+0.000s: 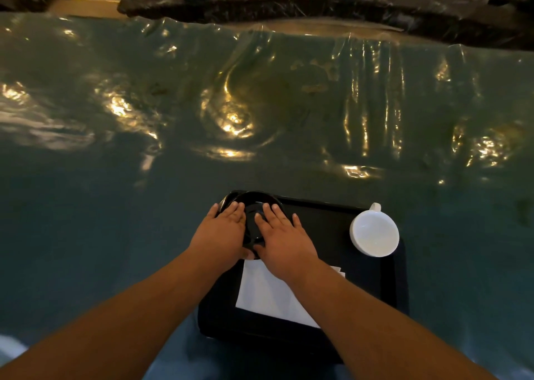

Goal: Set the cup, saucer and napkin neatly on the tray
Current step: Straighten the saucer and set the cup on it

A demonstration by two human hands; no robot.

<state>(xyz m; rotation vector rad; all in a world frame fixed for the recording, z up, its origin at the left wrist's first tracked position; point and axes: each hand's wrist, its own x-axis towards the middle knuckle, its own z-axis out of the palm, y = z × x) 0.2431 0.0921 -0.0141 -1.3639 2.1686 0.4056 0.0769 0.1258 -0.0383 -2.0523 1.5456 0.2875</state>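
A black tray lies on the table near the front edge. At the tray's far left corner sits a black saucer. My left hand and my right hand both rest on the saucer, one on each side, fingers spread along its rim. A white cup stands on the tray's right edge, handle pointing away from me. On the tray just behind the saucer, toward me, is a white napkin, with my right forearm crossing over it.
The table is covered with a shiny, wrinkled blue-green plastic sheet that reflects lights. A dark stone ledge runs along the far side.
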